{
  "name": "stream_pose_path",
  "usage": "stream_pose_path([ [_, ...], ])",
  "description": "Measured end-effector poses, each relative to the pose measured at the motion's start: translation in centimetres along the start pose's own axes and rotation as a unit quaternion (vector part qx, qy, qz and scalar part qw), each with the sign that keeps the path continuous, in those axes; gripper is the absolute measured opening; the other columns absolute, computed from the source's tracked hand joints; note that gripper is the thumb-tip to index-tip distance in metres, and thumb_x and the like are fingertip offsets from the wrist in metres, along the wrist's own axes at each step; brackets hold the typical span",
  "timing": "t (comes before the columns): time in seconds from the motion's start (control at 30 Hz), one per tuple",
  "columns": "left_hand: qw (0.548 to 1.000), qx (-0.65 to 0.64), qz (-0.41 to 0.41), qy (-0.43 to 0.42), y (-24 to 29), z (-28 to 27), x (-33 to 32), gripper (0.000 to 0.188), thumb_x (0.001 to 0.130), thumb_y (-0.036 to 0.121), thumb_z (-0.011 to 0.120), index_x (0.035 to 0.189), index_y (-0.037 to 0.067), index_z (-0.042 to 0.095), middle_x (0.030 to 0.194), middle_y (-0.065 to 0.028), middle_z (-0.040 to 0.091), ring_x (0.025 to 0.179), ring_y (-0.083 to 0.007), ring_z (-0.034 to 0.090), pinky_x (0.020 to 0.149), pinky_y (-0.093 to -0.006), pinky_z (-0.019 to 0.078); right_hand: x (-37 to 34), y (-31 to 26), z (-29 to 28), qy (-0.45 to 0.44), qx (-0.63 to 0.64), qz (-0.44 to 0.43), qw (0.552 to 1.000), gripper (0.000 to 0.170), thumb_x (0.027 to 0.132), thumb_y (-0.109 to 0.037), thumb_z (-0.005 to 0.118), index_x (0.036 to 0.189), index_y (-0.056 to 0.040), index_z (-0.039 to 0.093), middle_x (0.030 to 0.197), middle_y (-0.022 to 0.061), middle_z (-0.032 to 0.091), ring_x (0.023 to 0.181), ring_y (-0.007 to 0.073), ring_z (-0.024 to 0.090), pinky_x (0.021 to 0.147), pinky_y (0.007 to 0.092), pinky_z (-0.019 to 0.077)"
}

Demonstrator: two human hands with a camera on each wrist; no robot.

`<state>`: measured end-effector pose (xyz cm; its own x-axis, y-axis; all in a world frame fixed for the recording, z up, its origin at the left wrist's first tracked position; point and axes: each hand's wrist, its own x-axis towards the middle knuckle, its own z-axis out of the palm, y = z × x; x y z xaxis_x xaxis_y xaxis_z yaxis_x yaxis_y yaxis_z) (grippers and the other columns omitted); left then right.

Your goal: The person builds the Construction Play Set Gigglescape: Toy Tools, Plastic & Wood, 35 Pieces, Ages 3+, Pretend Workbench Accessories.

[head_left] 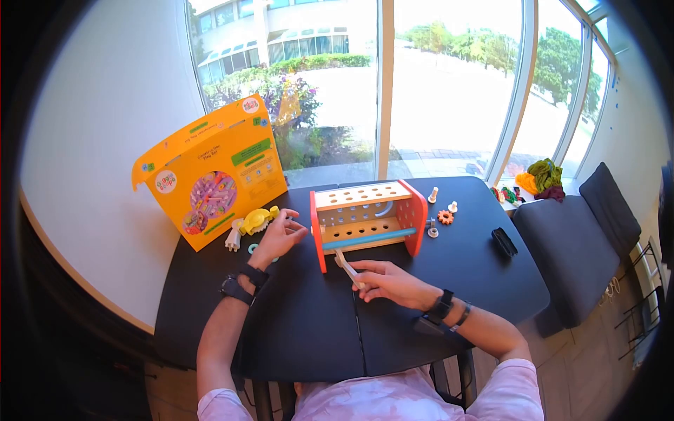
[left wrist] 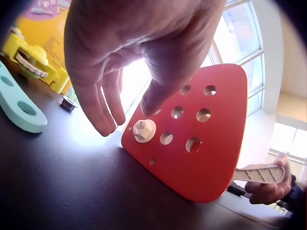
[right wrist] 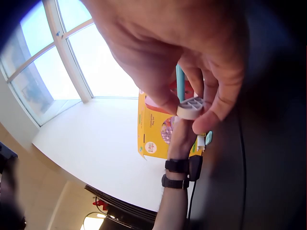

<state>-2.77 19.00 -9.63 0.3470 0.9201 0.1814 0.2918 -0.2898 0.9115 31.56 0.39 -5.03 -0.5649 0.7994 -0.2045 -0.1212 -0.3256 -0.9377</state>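
Note:
A toy workbench of red side panels and pale perforated boards [head_left: 361, 196] stands on the black table, with a blue bar [head_left: 368, 239] along its front. Beside its left end is my left hand [head_left: 279, 237], fingers loosely extended and holding nothing. In the left wrist view, the thumb tip is right at the red panel [left wrist: 211, 163], just above a white hex bolt head [left wrist: 144, 131] set in one hole. My right hand [head_left: 397, 286] pinches the handle of a cream toy wrench [head_left: 348, 271], whose far end points at the bench's lower front edge.
An orange toy box [head_left: 210, 168] stands at the back left. Before it lie a yellow toy clamp-like piece [head_left: 256, 220] and a white piece [head_left: 234, 237]. Pale bolts [head_left: 433, 195] and an orange gear [head_left: 445, 217] are right of the bench; a black case [head_left: 504, 242] lies farther right.

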Motion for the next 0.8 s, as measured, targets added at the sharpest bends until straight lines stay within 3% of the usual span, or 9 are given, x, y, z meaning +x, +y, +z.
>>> stream_pose_path([
  [0.13, 0.999, 0.008, -0.029, 0.02, 2.2, -1.2, -0.5, 0.057, 0.102, 0.02, 0.084, 0.145, 0.003, 0.05, 0.119, -0.0144, 0.078, 0.096, -0.0184, 0.078, 0.079, -0.033, 0.0634, -4.3, -2.1, -1.2, -0.052, -0.065, 0.036, 0.996, 0.062, 0.112, -0.025, 0.075, 0.165, -0.0024, 0.052, 0.123, 0.0089, 0.075, 0.11, 0.0124, 0.072, 0.097, 0.0287, 0.0616],
  [0.17, 0.999, 0.005, -0.03, 0.024, 2.8, -1.4, -0.6, 0.057, 0.102, 0.02, 0.084, 0.145, 0.003, 0.051, 0.119, -0.0144, 0.078, 0.096, -0.0182, 0.078, 0.079, -0.0326, 0.0634, -5.3, -2.7, -1.2, -0.061, -0.085, 0.03, 0.994, 0.058, 0.111, -0.025, 0.078, 0.159, -0.0008, 0.058, 0.13, 0.0106, 0.075, 0.113, 0.0138, 0.073, 0.103, 0.0306, 0.0613],
  [0.27, 0.999, 0.004, -0.033, 0.031, 4.4, -1.7, -1.1, 0.052, 0.105, 0.02, 0.082, 0.145, 0.005, 0.053, 0.121, -0.013, 0.077, 0.101, -0.0178, 0.077, 0.082, -0.033, 0.0645, -7.0, -3.5, -2.2, -0.073, -0.153, -0.001, 0.985, 0.052, 0.109, -0.022, 0.079, 0.154, -0.0001, 0.063, 0.13, 0.0094, 0.076, 0.114, 0.0136, 0.073, 0.104, 0.0301, 0.0608],
  [0.3, 0.999, 0.005, -0.035, 0.028, 4.7, -1.8, -1.2, 0.05, 0.107, 0.02, 0.08, 0.146, 0.007, 0.053, 0.122, -0.0121, 0.077, 0.105, -0.0178, 0.076, 0.085, -0.0341, 0.0654, -7.5, -3.9, -2.2, -0.05, -0.157, -0.025, 0.986, 0.045, 0.109, -0.02, 0.08, 0.147, 0.0005, 0.068, 0.129, 0.0079, 0.076, 0.115, 0.014, 0.073, 0.103, 0.0318, 0.0611],
  [0.5, 0.999, -0.025, -0.027, 0.019, 7.2, -0.8, -1.9, 0.039, 0.116, 0.034, 0.069, 0.141, 0.007, 0.059, 0.124, -0.0123, 0.076, 0.11, -0.0198, 0.075, 0.09, -0.0361, 0.0647, -8.5, -6.1, -3.3, 0.116, -0.137, -0.193, 0.965, 0.033, 0.111, -0.016, 0.075, 0.14, -0.001, 0.069, 0.126, 0.0085, 0.077, 0.113, 0.0143, 0.073, 0.1, 0.034, 0.0622],
  [0.7, 1.0, -0.008, -0.008, 0.018, 10.6, 1.1, -3.0, 0.053, 0.119, 0.052, 0.058, 0.147, 0.008, 0.062, 0.133, -0.0114, 0.073, 0.114, -0.0195, 0.074, 0.093, -0.0365, 0.0645, -7.4, -6.9, -5.5, 0.337, -0.178, -0.31, 0.871, 0.03, 0.115, -0.018, 0.069, 0.14, -0.0008, 0.068, 0.127, 0.0061, 0.075, 0.119, 0.0138, 0.069, 0.109, 0.034, 0.0539],
  [0.8, 1.0, -0.012, -0.027, 0.004, 11.8, 1.7, -3.3, 0.063, 0.117, 0.056, 0.058, 0.151, 0.004, 0.064, 0.136, -0.0134, 0.074, 0.119, -0.0235, 0.076, 0.093, -0.0376, 0.0656, -6.4, -7.1, -6.5, 0.359, -0.129, -0.313, 0.87, 0.03, 0.117, -0.019, 0.066, 0.141, -0.0019, 0.065, 0.132, 0.0067, 0.073, 0.121, 0.0131, 0.067, 0.11, 0.0337, 0.0538],
])
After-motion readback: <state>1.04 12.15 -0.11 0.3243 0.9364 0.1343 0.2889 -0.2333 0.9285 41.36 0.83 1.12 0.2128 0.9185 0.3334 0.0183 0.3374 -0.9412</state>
